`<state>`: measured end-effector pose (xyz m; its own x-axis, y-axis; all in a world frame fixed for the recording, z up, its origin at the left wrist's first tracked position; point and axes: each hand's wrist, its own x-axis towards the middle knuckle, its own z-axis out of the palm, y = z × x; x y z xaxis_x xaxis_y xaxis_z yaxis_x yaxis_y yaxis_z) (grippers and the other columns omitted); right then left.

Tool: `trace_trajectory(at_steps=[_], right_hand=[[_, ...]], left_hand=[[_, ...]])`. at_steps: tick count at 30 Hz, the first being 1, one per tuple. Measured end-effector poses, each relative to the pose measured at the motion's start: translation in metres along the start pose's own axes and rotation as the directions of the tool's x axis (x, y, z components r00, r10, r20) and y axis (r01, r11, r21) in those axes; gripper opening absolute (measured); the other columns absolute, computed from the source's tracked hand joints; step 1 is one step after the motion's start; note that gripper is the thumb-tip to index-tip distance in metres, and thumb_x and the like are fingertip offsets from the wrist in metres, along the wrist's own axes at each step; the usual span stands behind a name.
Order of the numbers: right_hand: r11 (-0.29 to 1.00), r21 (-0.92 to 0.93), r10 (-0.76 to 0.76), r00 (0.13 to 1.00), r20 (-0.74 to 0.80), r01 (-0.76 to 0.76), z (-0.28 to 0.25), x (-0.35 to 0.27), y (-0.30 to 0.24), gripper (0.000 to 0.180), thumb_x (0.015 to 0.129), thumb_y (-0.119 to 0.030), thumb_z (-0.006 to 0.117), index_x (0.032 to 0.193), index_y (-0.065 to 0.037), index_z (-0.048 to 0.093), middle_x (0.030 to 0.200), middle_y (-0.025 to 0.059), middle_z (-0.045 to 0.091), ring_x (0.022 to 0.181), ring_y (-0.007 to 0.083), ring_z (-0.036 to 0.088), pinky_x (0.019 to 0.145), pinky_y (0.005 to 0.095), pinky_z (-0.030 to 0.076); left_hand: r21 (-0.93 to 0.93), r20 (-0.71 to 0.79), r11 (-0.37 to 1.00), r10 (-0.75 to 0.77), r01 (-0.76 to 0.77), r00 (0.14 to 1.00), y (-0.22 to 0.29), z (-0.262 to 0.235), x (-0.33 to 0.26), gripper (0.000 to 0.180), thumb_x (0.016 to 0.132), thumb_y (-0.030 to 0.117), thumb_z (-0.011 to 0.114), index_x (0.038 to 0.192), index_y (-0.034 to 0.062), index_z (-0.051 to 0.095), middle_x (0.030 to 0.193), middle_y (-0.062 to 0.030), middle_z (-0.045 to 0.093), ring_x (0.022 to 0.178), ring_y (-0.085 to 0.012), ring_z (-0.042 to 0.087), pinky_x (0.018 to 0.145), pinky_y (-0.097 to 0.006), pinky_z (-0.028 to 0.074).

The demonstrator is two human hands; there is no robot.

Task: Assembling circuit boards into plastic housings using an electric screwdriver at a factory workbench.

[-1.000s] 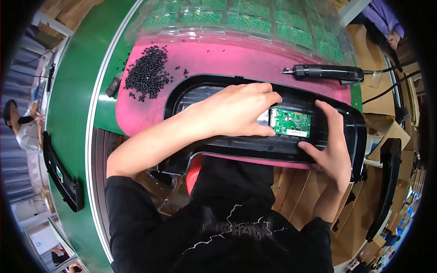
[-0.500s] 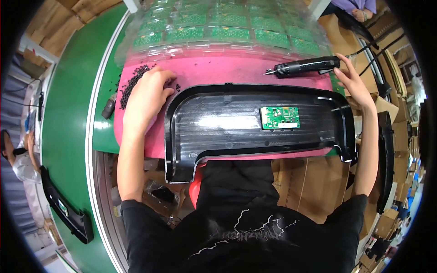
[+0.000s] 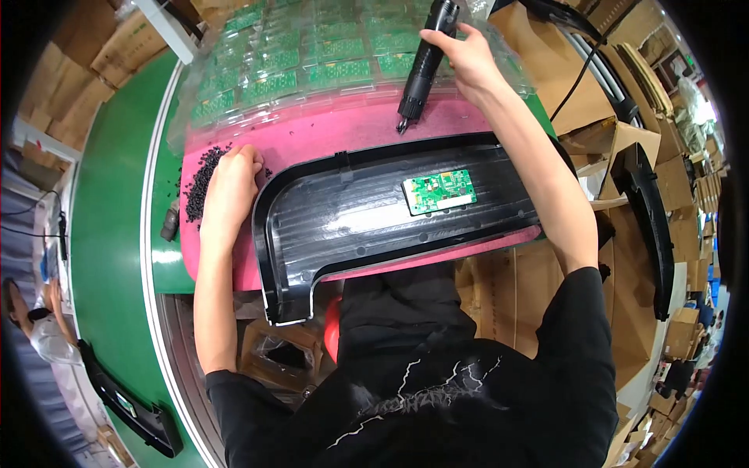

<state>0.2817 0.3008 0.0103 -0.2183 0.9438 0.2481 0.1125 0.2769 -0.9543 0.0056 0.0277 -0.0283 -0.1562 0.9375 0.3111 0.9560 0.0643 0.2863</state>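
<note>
My right hand [image 3: 470,64] is wrapped round a black electric screwdriver [image 3: 422,78], its bit pointing down over the pink mat [image 3: 343,123]. Beside a pile of small black screws [image 3: 201,183], my left hand [image 3: 234,181] has its fingers curled together; whatever they pinch is hidden. Between my arms lies a long, curved black plastic housing [image 3: 331,210], its inside facing up. A green circuit board [image 3: 441,193] rests in the housing, right of its middle. My right forearm passes over the housing's right end and hides part of it.
Stacked clear trays [image 3: 304,74] of green boards stand behind the mat. A dark lump [image 3: 170,223] sits left of the screws. Another black housing [image 3: 129,402] lies on the green surface at left; a long black part [image 3: 647,226] is at right, near cardboard boxes [image 3: 616,156]. Someone [image 3: 55,335] is at far left.
My right hand has picked up the screwdriver from the mat and brought it left, tipping it bit-down. My left fingers have closed more beside the screws. The view has shifted and turned slightly.
</note>
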Motion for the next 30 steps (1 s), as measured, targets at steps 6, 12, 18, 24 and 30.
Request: trace_trajectory(at_steps=[6, 12, 18, 24, 30], right_hand=[[0.968, 0.215, -0.152, 0.983, 0.103, 0.127, 0.037, -0.044, -0.038, 0.046, 0.077, -0.022, 0.077, 0.107, 0.003, 0.053, 0.087, 0.0080, 0.062, 0.074, 0.0135, 0.059, 0.073, 0.0301, 0.049], [0.840, 0.538, -0.197, 0.965, 0.175, 0.074, 0.031, -0.077, -0.048, 0.029, 0.089, -0.021, 0.065, 0.107, -0.003, 0.052, 0.079, 0.0049, 0.058, 0.070, 0.0156, 0.057, 0.067, 0.0298, 0.046], [0.564, 0.826, -0.329, 0.919, 0.218, 0.006, -0.004, -0.123, -0.106, 0.041, 0.094, -0.049, 0.047, 0.108, -0.011, 0.053, 0.064, -0.0032, 0.042, 0.058, 0.0104, 0.041, 0.066, 0.0315, 0.038], [0.525, 0.845, -0.459, 0.870, 0.179, 0.104, -0.022, -0.153, -0.119, 0.061, 0.083, -0.065, 0.054, 0.114, -0.013, 0.047, 0.061, -0.0062, 0.042, 0.051, 0.0078, 0.039, 0.061, 0.0267, 0.036], [0.535, 0.840, -0.577, 0.767, 0.282, 0.093, -0.033, -0.151, -0.106, 0.066, 0.082, -0.070, 0.052, 0.117, -0.013, 0.048, 0.063, -0.0063, 0.044, 0.052, 0.0072, 0.042, 0.061, 0.0264, 0.037]], left_hand=[[-0.170, -0.211, 0.985, -0.067, 0.031, 0.975, 0.022, -0.016, 0.001, 0.009, 0.087, 0.005, 0.058, 0.087, -0.0041, 0.058, 0.085, -0.0204, 0.061, 0.080, -0.0395, 0.060, 0.071, -0.043, 0.047], [-0.420, -0.108, 0.897, 0.104, -0.140, 0.989, 0.092, -0.037, 0.015, 0.008, 0.082, 0.003, 0.064, 0.087, -0.0033, 0.063, 0.082, -0.0177, 0.063, 0.078, -0.0350, 0.063, 0.069, -0.039, 0.048], [-0.532, -0.050, 0.788, 0.336, -0.310, 0.940, 0.120, -0.026, 0.024, 0.008, 0.081, 0.001, 0.065, 0.088, -0.0028, 0.063, 0.082, -0.0138, 0.064, 0.075, -0.0284, 0.064, 0.067, -0.034, 0.050], [-0.660, -0.054, 0.665, 0.423, -0.350, 0.905, 0.144, -0.017, 0.026, 0.014, 0.079, 0.004, 0.070, 0.086, -0.0028, 0.060, 0.079, -0.0088, 0.059, 0.070, -0.0213, 0.059, 0.063, -0.031, 0.047], [-0.714, -0.039, 0.613, 0.448, -0.338, 0.893, 0.144, -0.007, 0.026, 0.012, 0.081, 0.002, 0.068, 0.088, -0.0038, 0.061, 0.080, -0.0113, 0.062, 0.073, -0.0242, 0.062, 0.064, -0.032, 0.049]])
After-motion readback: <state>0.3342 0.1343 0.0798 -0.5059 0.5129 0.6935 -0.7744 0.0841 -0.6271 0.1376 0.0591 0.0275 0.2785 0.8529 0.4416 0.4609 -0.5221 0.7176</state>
